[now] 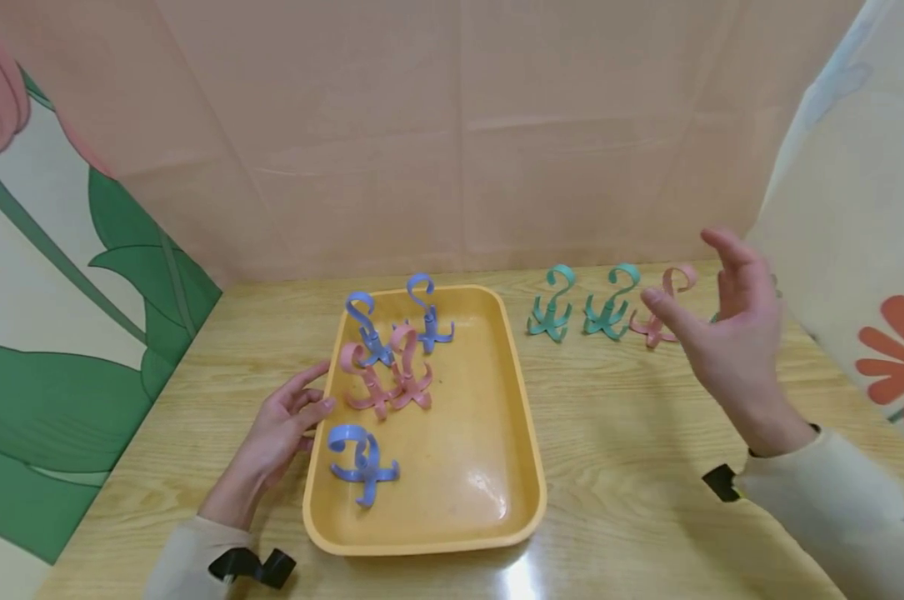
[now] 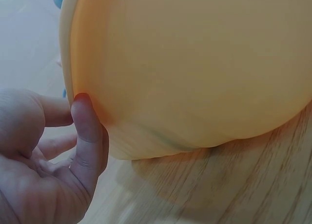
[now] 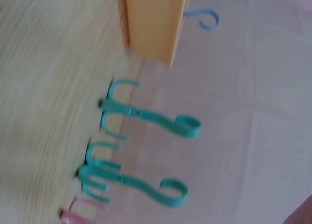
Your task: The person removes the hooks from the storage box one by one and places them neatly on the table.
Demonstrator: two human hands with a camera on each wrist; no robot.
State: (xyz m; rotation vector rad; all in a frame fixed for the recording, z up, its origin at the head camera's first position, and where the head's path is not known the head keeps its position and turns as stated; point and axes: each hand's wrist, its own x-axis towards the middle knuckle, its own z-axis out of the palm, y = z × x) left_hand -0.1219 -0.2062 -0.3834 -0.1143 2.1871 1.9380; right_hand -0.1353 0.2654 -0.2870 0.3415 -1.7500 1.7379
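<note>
My left hand [image 1: 275, 433] grips the left rim of the yellow tray [image 1: 522, 400]; in the left wrist view, one finger presses against the tray's outer wall [image 2: 185, 63]. Inside the tray stand blue multi-prong hooks [image 1: 365, 467] and two pink ones [image 1: 410, 387], all toward its left side. My right hand [image 1: 736, 342] is raised at the right, thumb and fingers spread apart with nothing between them. Near its thumb a pink hook [image 1: 654, 329] stands on the table, partly overlapped by the hand. Two green hooks [image 1: 549, 317] [image 3: 146, 115] stand left of that pink one.
The wooden table [image 1: 609, 467] meets a pinkish sheet [image 1: 459, 142] at the back. Side panels carry a green leaf print [image 1: 39, 408] at left and a red flower [image 1: 897, 358] at right. A sliver of green shows behind my right hand.
</note>
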